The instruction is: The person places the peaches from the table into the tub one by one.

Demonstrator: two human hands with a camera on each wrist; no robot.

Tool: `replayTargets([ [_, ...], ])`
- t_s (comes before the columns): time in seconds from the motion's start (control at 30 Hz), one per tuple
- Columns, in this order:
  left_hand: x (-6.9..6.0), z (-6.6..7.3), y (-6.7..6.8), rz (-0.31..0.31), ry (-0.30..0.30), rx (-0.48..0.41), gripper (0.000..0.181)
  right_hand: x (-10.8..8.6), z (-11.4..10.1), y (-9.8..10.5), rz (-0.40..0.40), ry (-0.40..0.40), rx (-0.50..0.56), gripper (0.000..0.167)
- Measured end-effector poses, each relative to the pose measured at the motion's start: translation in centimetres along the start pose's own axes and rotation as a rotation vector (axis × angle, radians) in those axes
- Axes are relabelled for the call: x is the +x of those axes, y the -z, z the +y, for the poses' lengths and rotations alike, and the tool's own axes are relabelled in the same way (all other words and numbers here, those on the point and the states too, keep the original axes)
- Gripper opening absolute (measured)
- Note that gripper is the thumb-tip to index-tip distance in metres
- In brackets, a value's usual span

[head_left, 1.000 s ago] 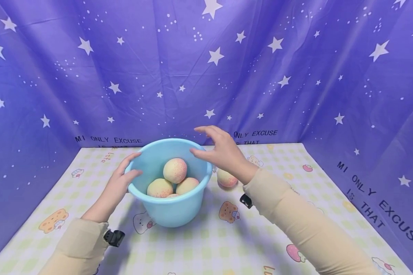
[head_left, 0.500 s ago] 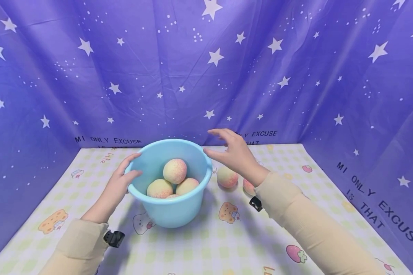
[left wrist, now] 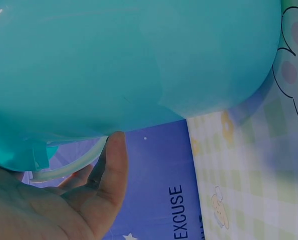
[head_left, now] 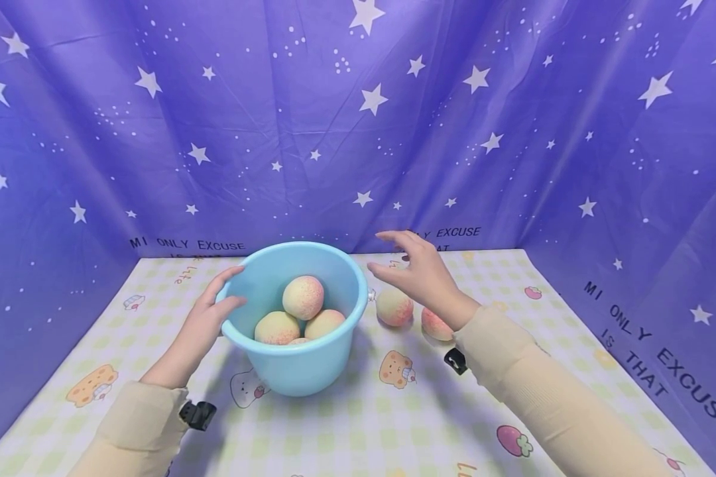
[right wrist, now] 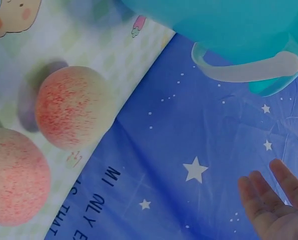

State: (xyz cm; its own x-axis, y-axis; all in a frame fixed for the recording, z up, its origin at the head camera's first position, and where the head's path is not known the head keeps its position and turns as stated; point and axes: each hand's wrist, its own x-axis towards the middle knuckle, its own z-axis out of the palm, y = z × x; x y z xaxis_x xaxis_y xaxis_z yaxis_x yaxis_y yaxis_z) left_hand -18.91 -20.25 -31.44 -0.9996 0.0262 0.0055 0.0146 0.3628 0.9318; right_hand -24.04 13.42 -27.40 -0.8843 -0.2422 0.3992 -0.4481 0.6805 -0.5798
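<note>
Grips the rim of a light blue bucket (head_left: 304,371) with the left hand (head_left: 203,315), narrow around the edge, with the thumb and the index finger laid over to the inner side. In the left wrist view, touches also the outer wall with one fingertip, beside the pale handle (left wrist: 71,169).

Holds the right hand (head_left: 420,271) wide and with nothing in it, in the air to the right of the bucket, apart from the rim, with the thumb and the index finger well spread.

Inside the bucket, to the right of the left grip: an upper peach (head_left: 303,297), resting above a left peach (head_left: 277,328) and a right peach (head_left: 325,324), with only a small part of a fourth peach (head_left: 299,340) visible under these.

Below the right hand, on the checked tablecloth (head_left: 334,437), just to the right of the bucket: a first loose peach (head_left: 394,308), yellowish with pink. Beside it, not touching, and partly covered by the right wrist in the head view: a second loose peach (head_left: 436,324).

Behind both hands: a purple curtain (head_left: 274,132) with white stars. On both arms, below the hands: beige sleeves (head_left: 543,377).
</note>
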Motion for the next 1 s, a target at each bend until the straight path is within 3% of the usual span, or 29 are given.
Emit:
replayTargets([
  [0.57, 0.0, -0.2, 0.0, -0.001, -0.003, -0.003, 0.064, -1.5, 1.8, -0.3, -0.012, -0.089, 0.014, 0.056],
  [1.0, 0.0, -0.1, 0.0, -0.003, -0.007, 0.000, 0.065, -2.3, 3.1, -0.5, 0.015, -0.087, -0.012, 0.056],
])
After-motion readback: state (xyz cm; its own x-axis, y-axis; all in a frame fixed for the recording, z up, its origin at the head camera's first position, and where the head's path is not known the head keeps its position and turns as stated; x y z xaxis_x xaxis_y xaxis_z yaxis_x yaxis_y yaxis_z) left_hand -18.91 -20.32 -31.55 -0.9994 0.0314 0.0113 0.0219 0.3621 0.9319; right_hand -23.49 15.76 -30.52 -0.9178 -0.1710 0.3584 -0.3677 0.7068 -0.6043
